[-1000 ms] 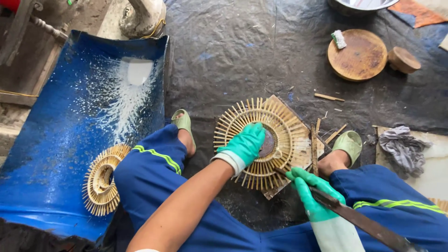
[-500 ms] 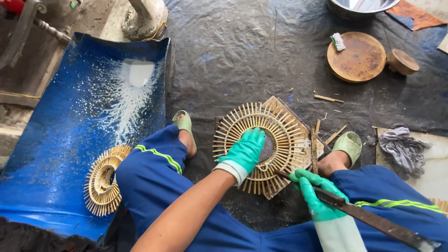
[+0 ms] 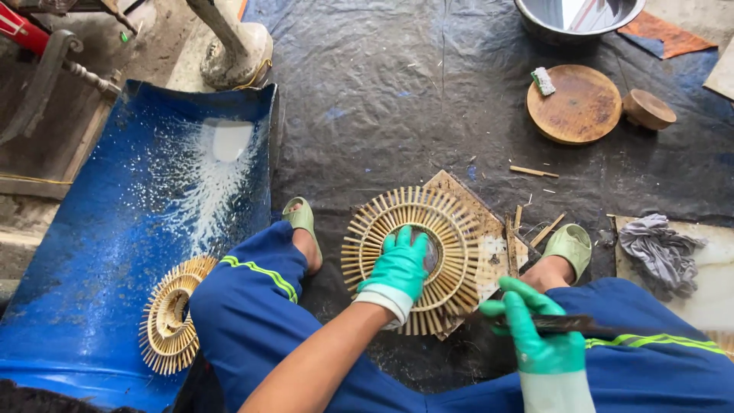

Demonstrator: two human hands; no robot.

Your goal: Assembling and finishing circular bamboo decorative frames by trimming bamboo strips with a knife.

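A round frame of radiating bamboo sticks lies flat on a small wooden board between my feet. My left hand, in a green glove, presses down on the frame's centre. My right hand, also in a green glove, grips a long dark blade just to the right of the frame, near its lower right rim. The blade points off to the right across my blue trouser leg.
A second bamboo stick frame leans on a blue curved sheet splashed with white at left. A round wooden disc, a small wooden piece and a metal bowl sit at top right. A grey rag lies at right.
My right hand with the blade has drawn back a little from the frame's rim and turned the blade flatter. My left hand stays on the frame's centre.
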